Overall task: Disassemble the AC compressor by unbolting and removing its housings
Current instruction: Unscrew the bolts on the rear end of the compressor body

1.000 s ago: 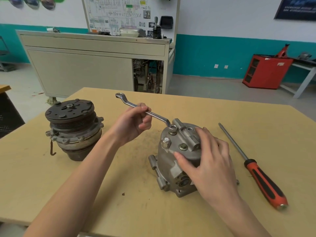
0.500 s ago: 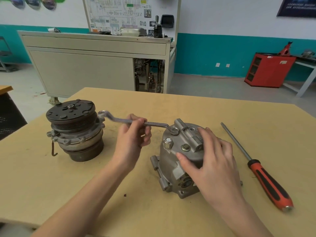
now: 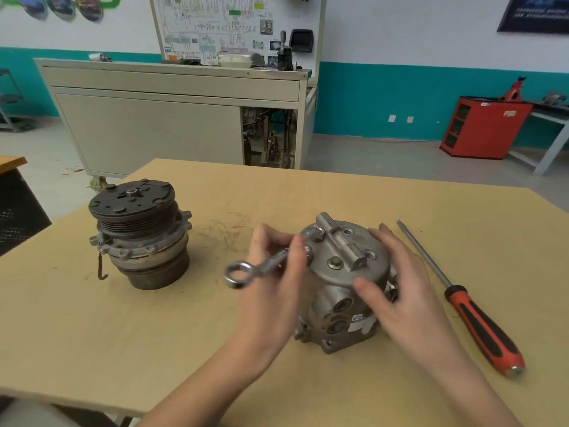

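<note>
A grey metal compressor housing [image 3: 340,272] stands upright on the wooden table [image 3: 77,334], its round end cap facing up with bolts in it. My left hand [image 3: 272,266] grips the shaft of a ring spanner [image 3: 261,266]; the far ring sits on a bolt at the cap's left edge, and the free ring points toward me and to the left. My right hand [image 3: 394,282] wraps round the housing's right side, thumb on the front and fingers over the cap's rim.
The clutch and pulley half of the compressor [image 3: 138,232] stands at the table's left. A long screwdriver with an orange and black handle [image 3: 480,322] lies right of the housing. A beige cabinet [image 3: 147,124] and a red cabinet [image 3: 483,127] stand beyond the table.
My left hand has swung the spanner counter-clockwise round the bolt, from pointing up and left to pointing toward me. My right hand has stayed on the housing.
</note>
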The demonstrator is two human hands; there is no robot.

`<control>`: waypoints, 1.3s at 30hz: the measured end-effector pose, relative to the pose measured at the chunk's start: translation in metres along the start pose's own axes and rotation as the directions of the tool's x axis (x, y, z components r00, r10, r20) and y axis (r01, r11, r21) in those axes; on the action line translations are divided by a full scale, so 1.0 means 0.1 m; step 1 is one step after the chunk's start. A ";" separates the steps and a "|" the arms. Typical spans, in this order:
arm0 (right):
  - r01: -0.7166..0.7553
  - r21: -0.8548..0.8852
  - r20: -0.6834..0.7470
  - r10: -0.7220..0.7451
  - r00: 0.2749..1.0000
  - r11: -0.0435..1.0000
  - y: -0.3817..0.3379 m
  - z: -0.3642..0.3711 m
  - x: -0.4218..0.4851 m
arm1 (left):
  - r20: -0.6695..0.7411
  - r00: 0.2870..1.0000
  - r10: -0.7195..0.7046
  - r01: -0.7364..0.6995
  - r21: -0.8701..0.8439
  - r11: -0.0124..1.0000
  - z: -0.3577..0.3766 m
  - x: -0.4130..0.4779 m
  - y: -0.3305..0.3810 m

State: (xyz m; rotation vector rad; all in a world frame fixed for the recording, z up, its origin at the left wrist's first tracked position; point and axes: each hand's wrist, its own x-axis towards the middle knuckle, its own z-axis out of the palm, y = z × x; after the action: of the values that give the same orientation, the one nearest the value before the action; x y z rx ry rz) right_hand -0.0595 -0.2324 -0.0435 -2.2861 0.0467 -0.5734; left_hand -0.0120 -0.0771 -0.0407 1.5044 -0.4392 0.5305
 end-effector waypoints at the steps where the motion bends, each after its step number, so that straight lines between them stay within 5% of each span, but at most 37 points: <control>1: -0.032 0.103 0.031 0.029 0.999 0.994 0.08 -0.07 0.00 | -0.013 0.999 -0.032 0.032 -0.031 0.999 -0.04 0.04 -0.01; 7: -0.324 0.426 0.283 0.216 0.935 0.845 0.31 -0.21 -0.05 | -0.002 0.988 -0.158 0.154 -0.193 0.969 -0.11 0.17 -0.09; 13: -0.313 0.432 0.273 0.208 0.939 0.846 0.33 -0.10 -0.11 | 0.080 0.959 -0.273 0.281 -0.408 0.869 -0.19 0.40 -0.24; 19: -0.291 0.458 0.258 0.188 0.948 0.840 0.35 -0.09 -0.10 | 0.281 0.942 -0.182 0.320 -0.597 0.736 -0.31 0.86 -0.35; 26: -0.274 0.471 0.240 0.178 0.954 0.839 0.36 -0.09 -0.11 | 0.637 0.729 -0.252 0.636 -0.493 0.593 -0.16 1.16 -0.57; 31: -0.276 0.479 0.239 0.179 0.954 0.833 0.35 -0.09 -0.11 | 0.656 0.697 -0.289 0.689 -0.500 0.525 -0.08 1.21 -0.69; 39: -0.280 0.466 0.240 0.185 0.953 0.839 0.35 -0.09 -0.10 | 0.681 0.648 -0.340 0.706 -0.371 0.603 -0.07 1.24 -0.72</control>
State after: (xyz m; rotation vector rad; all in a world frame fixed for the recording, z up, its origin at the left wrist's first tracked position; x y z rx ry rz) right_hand -0.0676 -0.2607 -0.0664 -1.7822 0.0770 -0.2056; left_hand 0.1299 -0.0625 -0.0277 1.0218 -0.4880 -0.5598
